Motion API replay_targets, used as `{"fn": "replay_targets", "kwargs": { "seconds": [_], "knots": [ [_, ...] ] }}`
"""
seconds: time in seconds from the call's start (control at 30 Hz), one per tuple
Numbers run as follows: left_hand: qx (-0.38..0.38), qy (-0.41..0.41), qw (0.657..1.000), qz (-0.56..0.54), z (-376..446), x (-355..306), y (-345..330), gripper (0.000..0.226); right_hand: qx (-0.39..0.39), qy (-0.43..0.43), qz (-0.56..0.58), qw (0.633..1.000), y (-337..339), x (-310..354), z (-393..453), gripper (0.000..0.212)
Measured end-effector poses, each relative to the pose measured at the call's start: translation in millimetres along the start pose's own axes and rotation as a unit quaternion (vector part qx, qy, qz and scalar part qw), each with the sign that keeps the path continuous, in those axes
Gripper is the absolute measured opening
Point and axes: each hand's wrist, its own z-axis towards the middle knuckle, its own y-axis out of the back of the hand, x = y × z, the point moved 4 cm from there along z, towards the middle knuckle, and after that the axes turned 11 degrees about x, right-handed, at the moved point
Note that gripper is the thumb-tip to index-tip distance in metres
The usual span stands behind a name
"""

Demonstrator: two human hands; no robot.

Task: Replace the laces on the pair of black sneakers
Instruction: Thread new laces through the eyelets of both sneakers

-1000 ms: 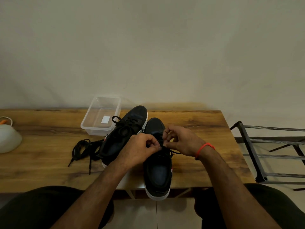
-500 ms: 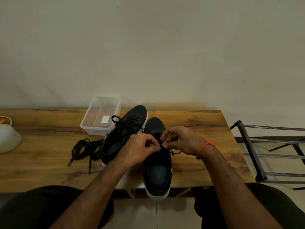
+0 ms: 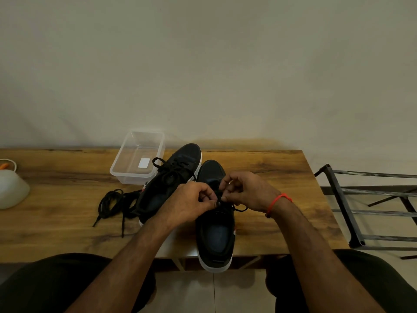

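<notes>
Wood-grain table (image 3: 56, 213); both hands pinch black lace (image 3: 220, 198).

The worktop (image 3: 270, 168) is wood with a dark streaked grain and a dull sheen. Both sneakers (image 3: 214, 233) have matt black cloth-like uppers and smooth white soles. The loose laces (image 3: 112, 199) are black woven cord. The container (image 3: 137, 154) is clear glossy plastic. The rack (image 3: 338, 199) is dark metal, scuffed. The wall (image 3: 203, 64) looks matt and plain, the floor (image 3: 203, 290) smooth tile.
</notes>
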Motion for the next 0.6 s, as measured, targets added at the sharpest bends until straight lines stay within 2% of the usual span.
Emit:
{"fn": "replay_targets", "kwargs": {
  "seconds": [0.4,0.6],
  "knots": [
    [-0.020,-0.019,1.000,0.007,-3,-2,4,0.008,0.011,-0.003,-0.007,1.000,1,0,0,0.024],
    [0.014,0.026,1.000,0.001,-9,2,20,0.006,0.025,-0.023,-0.042,0.999,7,-9,-2,0.027]
  ]
}}
